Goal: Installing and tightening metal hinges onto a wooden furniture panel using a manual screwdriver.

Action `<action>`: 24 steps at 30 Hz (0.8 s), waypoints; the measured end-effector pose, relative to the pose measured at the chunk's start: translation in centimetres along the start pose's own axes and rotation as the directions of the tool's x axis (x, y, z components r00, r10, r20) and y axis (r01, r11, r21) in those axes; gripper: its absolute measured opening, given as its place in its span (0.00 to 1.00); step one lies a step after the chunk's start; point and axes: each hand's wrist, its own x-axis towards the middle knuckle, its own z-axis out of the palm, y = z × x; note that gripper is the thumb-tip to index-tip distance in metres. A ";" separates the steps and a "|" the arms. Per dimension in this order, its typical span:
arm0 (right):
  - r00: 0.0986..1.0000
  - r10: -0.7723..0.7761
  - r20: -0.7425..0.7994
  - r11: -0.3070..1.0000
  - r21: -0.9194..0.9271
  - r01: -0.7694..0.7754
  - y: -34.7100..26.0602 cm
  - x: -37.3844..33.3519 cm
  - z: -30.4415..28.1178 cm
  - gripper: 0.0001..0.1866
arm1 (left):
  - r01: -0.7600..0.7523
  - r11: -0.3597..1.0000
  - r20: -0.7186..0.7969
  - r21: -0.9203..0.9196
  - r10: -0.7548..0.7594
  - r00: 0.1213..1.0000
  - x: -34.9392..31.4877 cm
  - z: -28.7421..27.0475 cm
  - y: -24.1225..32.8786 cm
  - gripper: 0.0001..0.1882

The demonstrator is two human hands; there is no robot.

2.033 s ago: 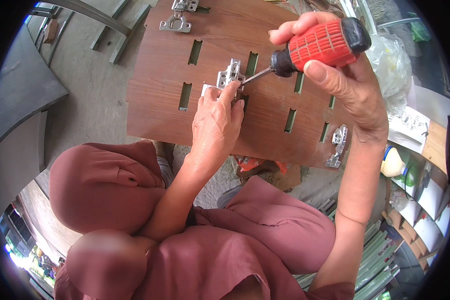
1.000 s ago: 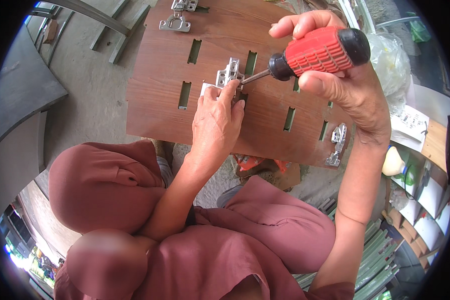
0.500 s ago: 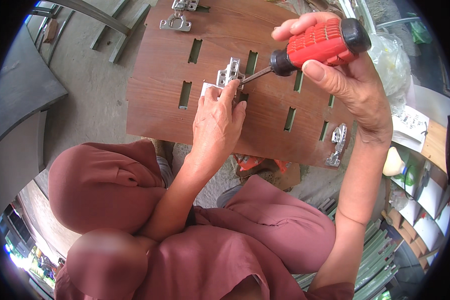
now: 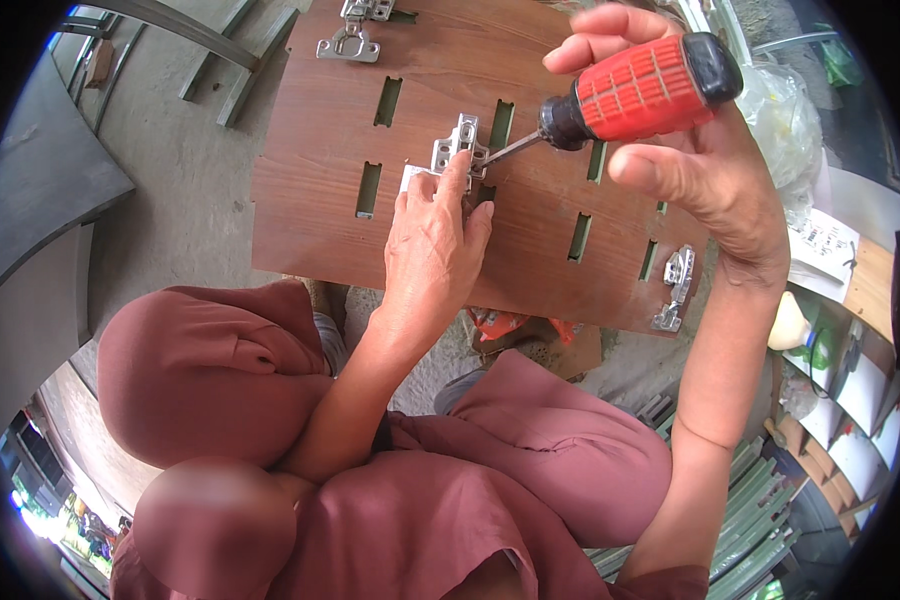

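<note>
A silver cabinet hinge [image 4: 458, 146] lies on a brown wooden board [image 4: 310, 200] with dark slots cut through it. My left hand [image 4: 432, 235] presses its fingertips on the hinge's lower part, beside a small white piece [image 4: 416, 180]. In my right hand [image 4: 715, 190] is a screwdriver [image 4: 638, 90] with a red ribbed handle and black ends. Its shaft slants down left, the tip at the hinge's right edge. The right fingers are loose around the handle, and the thumb stands off from it.
Another hinge [image 4: 352, 40] sits at the board's far left, and one more [image 4: 675, 288] at its right edge. Metal bars [image 4: 255, 70] lie on the floor at the back left. A clear plastic bag [image 4: 775, 130] and shelves [image 4: 850, 400] are on the right. Maroon cloth [image 4: 205, 370] covers my legs.
The screwdriver's handle has turned about its length. My right fingers and thumb have opened away from the handle. The left hand has barely moved on the hinge.
</note>
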 end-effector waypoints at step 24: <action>0.997 -0.069 0.019 0.997 -0.026 0.069 0.7 0.0 -0.5 0.30 | 0.035 0.999 0.023 -0.022 -0.035 0.999 0.3 -0.2 0.4 0.26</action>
